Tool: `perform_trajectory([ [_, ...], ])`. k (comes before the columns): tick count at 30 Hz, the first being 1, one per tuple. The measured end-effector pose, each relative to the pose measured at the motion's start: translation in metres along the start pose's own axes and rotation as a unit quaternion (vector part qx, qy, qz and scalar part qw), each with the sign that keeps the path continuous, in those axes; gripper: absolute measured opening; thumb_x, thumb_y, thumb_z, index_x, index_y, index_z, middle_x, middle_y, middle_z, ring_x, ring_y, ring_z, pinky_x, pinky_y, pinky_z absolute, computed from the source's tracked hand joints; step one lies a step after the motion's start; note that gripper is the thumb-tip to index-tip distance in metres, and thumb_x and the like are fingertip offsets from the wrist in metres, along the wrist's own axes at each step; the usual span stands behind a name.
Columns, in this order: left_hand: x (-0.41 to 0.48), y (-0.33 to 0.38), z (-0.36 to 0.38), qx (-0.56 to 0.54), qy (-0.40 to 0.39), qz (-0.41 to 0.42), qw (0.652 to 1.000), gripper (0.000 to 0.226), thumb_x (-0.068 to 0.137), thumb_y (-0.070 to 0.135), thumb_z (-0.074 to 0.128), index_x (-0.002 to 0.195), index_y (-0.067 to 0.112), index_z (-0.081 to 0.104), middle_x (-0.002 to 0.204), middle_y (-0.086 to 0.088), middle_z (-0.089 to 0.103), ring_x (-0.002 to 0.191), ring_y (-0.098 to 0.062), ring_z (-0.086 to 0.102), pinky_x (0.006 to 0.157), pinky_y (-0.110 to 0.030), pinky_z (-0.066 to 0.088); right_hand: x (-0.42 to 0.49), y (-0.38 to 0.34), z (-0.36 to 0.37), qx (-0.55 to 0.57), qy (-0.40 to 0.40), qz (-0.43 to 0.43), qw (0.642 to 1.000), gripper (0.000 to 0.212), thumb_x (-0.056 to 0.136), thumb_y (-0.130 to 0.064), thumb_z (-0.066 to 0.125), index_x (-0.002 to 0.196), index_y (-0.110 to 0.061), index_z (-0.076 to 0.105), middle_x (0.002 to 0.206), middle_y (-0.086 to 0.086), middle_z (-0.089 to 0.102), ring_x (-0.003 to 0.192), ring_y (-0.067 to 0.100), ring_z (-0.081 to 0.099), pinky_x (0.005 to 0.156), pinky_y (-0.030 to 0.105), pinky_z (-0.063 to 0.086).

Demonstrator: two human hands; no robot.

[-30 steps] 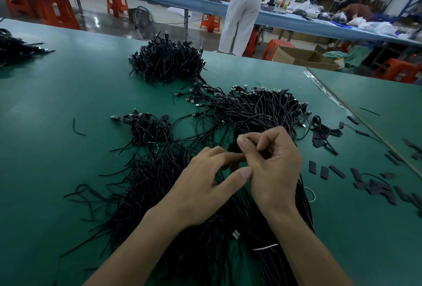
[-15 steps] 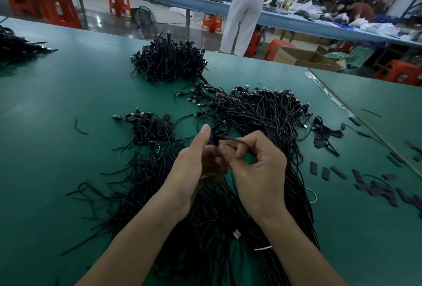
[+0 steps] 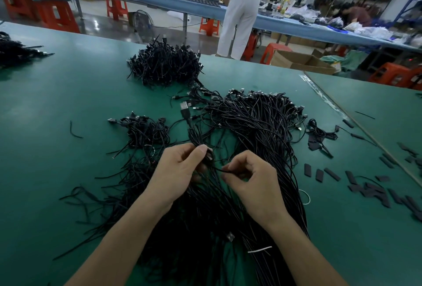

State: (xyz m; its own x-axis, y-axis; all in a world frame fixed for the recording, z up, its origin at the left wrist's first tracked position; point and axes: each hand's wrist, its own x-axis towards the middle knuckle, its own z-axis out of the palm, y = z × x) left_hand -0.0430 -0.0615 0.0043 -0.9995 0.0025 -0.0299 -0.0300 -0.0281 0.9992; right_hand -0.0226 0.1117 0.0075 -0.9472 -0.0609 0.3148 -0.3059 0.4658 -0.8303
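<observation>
A big pile of loose black USB cables [image 3: 253, 126] spreads over the green table [image 3: 57, 107]. My left hand [image 3: 180, 171] grips a small coiled bundle of cable [image 3: 196, 135] whose USB plug [image 3: 185, 108] sticks up away from me. My right hand [image 3: 251, 180] pinches a thin black cable end [image 3: 219, 170] that runs across to the bundle. Both hands hover above the long cable strands that trail toward me.
A heap of tied cable bundles [image 3: 164, 64] lies at the back, a smaller one [image 3: 146, 130] at the left. Black strips [image 3: 370, 187] are scattered at the right, next to a table seam [image 3: 356, 123]. A person [image 3: 242, 7] stands beyond the table.
My hands have drawn apart. The left hand now holds the coiled bundle upright with its plug raised, and the right hand pulls the cable end out to the right.
</observation>
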Motion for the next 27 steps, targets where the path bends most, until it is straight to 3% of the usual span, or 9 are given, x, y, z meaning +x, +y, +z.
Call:
perform_trajectory([
  [4,0.017,0.001,-0.014,0.094,0.055,0.026,0.994,0.016,0.097,0.030,0.061,0.091,0.018,0.069,0.069,0.004,0.068,0.059,-0.008,0.061,0.057,-0.024,0.053,-0.005,0.015,-0.004,-0.084,0.004,0.050,0.995,0.023,0.085,-0.011,0.075,0.089,-0.030,0.061,0.084,-0.012,0.067,0.083,0.004,0.062,0.074,0.017,0.051],
  [6,0.033,0.001,-0.026,0.160,0.102,0.039,0.981,0.014,0.097,0.031,0.061,0.092,0.018,0.065,0.074,-0.002,0.067,0.059,-0.013,0.060,0.057,-0.029,0.052,-0.007,0.021,-0.008,-0.202,-0.021,0.077,0.976,0.017,0.090,-0.025,0.070,0.105,-0.030,0.062,0.102,-0.016,0.063,0.098,0.003,0.057,0.085,0.022,0.050],
  [8,0.050,0.001,-0.042,0.208,0.164,0.045,0.963,0.019,0.096,0.035,0.062,0.089,0.017,0.065,0.075,-0.003,0.068,0.059,-0.015,0.061,0.054,-0.029,0.053,-0.010,0.025,-0.010,-0.311,-0.066,0.102,0.943,0.030,0.095,-0.036,0.061,0.124,-0.027,0.057,0.118,-0.010,0.056,0.113,0.011,0.049,0.096,0.029,0.047],
  [11,0.075,-0.003,-0.067,0.237,0.223,0.017,0.945,0.031,0.092,0.043,0.065,0.084,0.012,0.065,0.079,-0.008,0.071,0.069,-0.023,0.067,0.068,-0.037,0.058,-0.016,0.027,-0.005,-0.354,-0.117,0.130,0.919,0.041,0.100,-0.042,0.051,0.135,-0.021,0.052,0.127,-0.002,0.052,0.116,0.015,0.048,0.099,0.030,0.046],
  [14,0.090,-0.013,-0.083,0.240,0.237,-0.034,0.941,0.038,0.090,0.046,0.066,0.103,0.010,0.062,0.095,-0.011,0.069,0.084,-0.028,0.068,0.081,-0.046,0.058,-0.020,0.028,0.001,-0.359,-0.124,0.131,0.916,0.038,0.103,-0.041,0.045,0.130,-0.017,0.055,0.119,-0.001,0.058,0.110,0.015,0.053,0.094,0.030,0.048],
  [16,0.091,-0.019,-0.085,0.249,0.244,-0.041,0.936,0.038,0.090,0.043,0.068,0.110,0.013,0.057,0.097,-0.006,0.064,0.086,-0.024,0.063,0.081,-0.041,0.054,-0.019,0.029,0.003,-0.346,-0.109,0.134,0.922,0.035,0.103,-0.042,0.046,0.126,-0.019,0.056,0.113,-0.004,0.060,0.103,0.013,0.056,0.087,0.028,0.050],
  [21,0.079,-0.023,-0.065,0.270,0.242,0.054,0.930,0.010,0.092,0.028,0.067,0.090,0.023,0.059,0.079,0.008,0.059,0.073,-0.010,0.058,0.064,-0.029,0.045,-0.009,0.029,0.014,-0.319,-0.105,0.153,0.930,0.039,0.103,-0.050,0.035,0.101,-0.023,0.063,0.100,-0.006,0.052,0.089,0.011,0.053,0.076,0.029,0.049],
  [24,0.066,-0.019,-0.044,0.301,0.195,0.112,0.927,0.011,0.092,0.023,0.068,0.084,0.026,0.060,0.071,0.011,0.060,0.062,0.000,0.055,0.055,-0.017,0.039,-0.003,0.030,0.022,-0.243,-0.075,0.186,0.949,0.048,0.104,-0.043,0.030,0.076,-0.019,0.060,0.090,0.000,0.056,0.082,0.016,0.054,0.072,0.034,0.048],
  [27,0.053,-0.017,-0.024,0.315,0.120,0.166,0.927,0.017,0.091,0.022,0.069,0.081,0.031,0.058,0.059,0.013,0.055,0.050,-0.001,0.052,0.048,-0.014,0.043,0.002,0.027,0.023,-0.192,-0.078,0.181,0.961,0.037,0.101,-0.039,0.044,0.071,-0.022,0.057,0.086,0.000,0.057,0.072,0.014,0.054,0.067,0.033,0.047],
])
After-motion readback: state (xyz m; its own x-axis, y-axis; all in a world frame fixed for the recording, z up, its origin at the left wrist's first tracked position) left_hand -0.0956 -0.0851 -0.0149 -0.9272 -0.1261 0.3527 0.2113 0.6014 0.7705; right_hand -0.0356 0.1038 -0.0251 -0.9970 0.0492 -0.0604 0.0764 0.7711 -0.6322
